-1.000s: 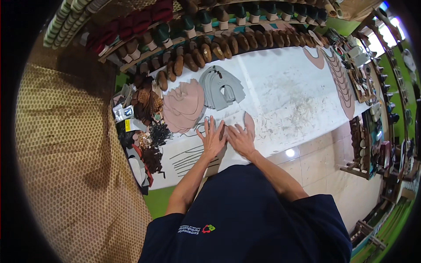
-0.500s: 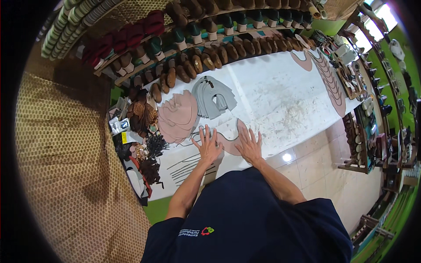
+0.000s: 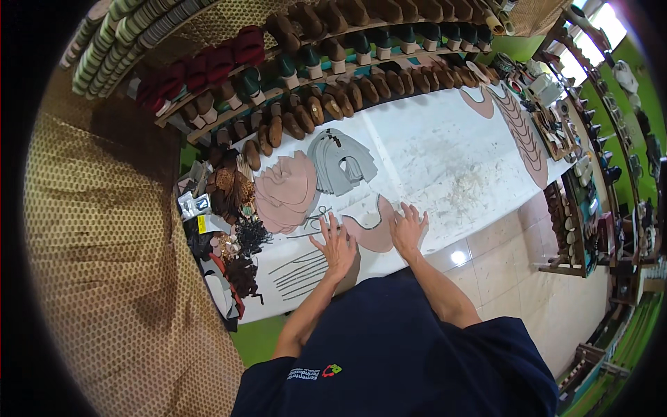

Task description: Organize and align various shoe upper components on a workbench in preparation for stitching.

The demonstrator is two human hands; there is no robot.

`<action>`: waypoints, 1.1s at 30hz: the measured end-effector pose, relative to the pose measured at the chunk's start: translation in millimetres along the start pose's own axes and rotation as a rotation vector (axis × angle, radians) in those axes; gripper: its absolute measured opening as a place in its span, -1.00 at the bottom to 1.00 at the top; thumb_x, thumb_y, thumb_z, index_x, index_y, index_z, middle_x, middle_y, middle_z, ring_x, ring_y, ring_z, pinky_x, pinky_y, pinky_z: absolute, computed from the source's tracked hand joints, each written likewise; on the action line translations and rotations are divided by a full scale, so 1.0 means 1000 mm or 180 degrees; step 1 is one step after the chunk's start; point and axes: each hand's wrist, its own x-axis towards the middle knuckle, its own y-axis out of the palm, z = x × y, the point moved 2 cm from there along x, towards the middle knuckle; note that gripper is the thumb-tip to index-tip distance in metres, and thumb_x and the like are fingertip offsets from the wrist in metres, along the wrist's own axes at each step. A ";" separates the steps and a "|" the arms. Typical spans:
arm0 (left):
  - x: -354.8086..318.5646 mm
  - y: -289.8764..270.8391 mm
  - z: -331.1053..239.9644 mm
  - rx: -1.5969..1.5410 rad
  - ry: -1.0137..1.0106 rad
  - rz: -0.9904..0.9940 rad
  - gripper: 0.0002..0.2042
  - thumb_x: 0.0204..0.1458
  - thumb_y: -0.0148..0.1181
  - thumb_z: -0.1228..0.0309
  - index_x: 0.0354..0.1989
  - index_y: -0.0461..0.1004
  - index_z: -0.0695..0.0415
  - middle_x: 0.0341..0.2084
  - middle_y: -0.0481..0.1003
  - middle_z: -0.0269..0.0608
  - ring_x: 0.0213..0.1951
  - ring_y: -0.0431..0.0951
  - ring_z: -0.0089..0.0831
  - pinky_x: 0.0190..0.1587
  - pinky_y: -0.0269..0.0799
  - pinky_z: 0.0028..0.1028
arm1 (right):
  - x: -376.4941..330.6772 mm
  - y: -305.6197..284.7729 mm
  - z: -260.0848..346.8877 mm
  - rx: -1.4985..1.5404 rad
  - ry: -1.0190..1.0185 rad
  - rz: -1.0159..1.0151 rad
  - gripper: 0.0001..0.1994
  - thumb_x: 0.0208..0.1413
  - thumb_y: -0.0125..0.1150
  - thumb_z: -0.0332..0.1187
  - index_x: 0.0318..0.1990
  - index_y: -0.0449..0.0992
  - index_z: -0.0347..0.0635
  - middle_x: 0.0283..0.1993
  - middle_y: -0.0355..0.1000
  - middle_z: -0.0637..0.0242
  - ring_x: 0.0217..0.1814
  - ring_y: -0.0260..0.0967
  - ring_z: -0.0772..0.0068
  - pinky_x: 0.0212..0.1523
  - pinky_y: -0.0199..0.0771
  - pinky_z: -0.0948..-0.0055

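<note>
A curved pink shoe-upper piece [image 3: 375, 235] with a dark strip along its inner edge lies flat on the white-covered table between my hands. My left hand [image 3: 338, 247] is open, fingers spread, at the left end of this piece. My right hand [image 3: 408, 231] is open at its right edge, fingers spread and slightly bent. Whether the fingertips press on the piece or hover just over it, I cannot tell. Beside my left fingertips lies a thin dark looped thing [image 3: 316, 218], its kind unclear. Several thin dark strips [image 3: 299, 273] lie side by side left of my left hand.
Fanned pink pieces [image 3: 283, 191] and fanned grey pieces [image 3: 339, 161] lie beyond my left hand. Brown shoe lasts [image 3: 354, 94] line the table's back under shoe racks. Dark scraps [image 3: 243, 264] clutter the left end. More edged pink pieces [image 3: 524, 149] lie far right.
My right hand has slid off the pink piece to its right edge, uncovering more of it. My left hand has shifted slightly toward me. The whole view has tilted a little.
</note>
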 end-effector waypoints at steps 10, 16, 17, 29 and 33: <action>0.006 -0.008 0.025 -0.0403 -0.0441 -0.0304 -0.87 0.04 0.40 0.32 -0.25 0.67 0.01 0.43 0.27 -0.14 0.55 0.06 -0.07 0.40 -0.39 0.53 | 0.016 -0.018 -0.010 0.0487 0.0389 -0.0153 -0.80 0.17 0.36 -0.21 -0.27 0.78 -0.12 0.15 0.56 0.28 0.37 0.31 0.11 0.50 -0.12 -0.38; 0.005 -0.006 0.022 -0.0318 -0.0406 -0.0868 -0.85 0.05 0.38 0.26 -0.32 0.68 0.04 0.41 0.26 -0.09 0.51 0.06 -0.01 0.36 -0.31 0.51 | 0.018 -0.014 -0.015 0.0572 0.0302 -0.0214 -0.77 0.16 0.37 -0.19 -0.30 0.78 -0.15 0.18 0.53 0.21 0.40 0.27 0.07 0.51 -0.08 -0.31; 0.004 -0.005 0.011 -0.0215 -0.0338 -0.0627 -0.81 0.06 0.36 0.23 -0.29 0.70 0.06 0.42 0.25 -0.08 0.51 0.04 0.01 0.35 -0.30 0.51 | 0.018 -0.013 -0.018 0.0562 0.0316 -0.0216 -0.77 0.16 0.37 -0.19 -0.30 0.78 -0.15 0.18 0.53 0.21 0.40 0.27 0.07 0.51 -0.08 -0.31; 0.015 0.002 -0.017 -0.0834 -0.1058 -0.0178 -0.65 0.15 0.18 0.09 -0.29 0.75 0.10 0.38 0.27 -0.14 0.45 0.04 -0.04 0.34 -0.21 0.40 | 0.018 -0.010 -0.016 0.0622 0.0406 -0.0265 -0.78 0.12 0.39 -0.18 -0.32 0.78 -0.13 0.21 0.52 0.19 0.41 0.26 0.06 0.50 -0.05 -0.24; 0.013 0.003 -0.015 -0.0935 -0.1141 -0.0082 -0.77 0.08 0.36 0.11 -0.31 0.76 -0.02 0.37 0.26 -0.26 0.46 0.02 -0.07 0.34 -0.22 0.38 | 0.018 -0.014 -0.018 0.0652 0.0401 -0.0160 -0.79 0.09 0.43 -0.17 -0.30 0.78 -0.11 0.23 0.51 0.17 0.42 0.26 0.05 0.49 -0.02 -0.14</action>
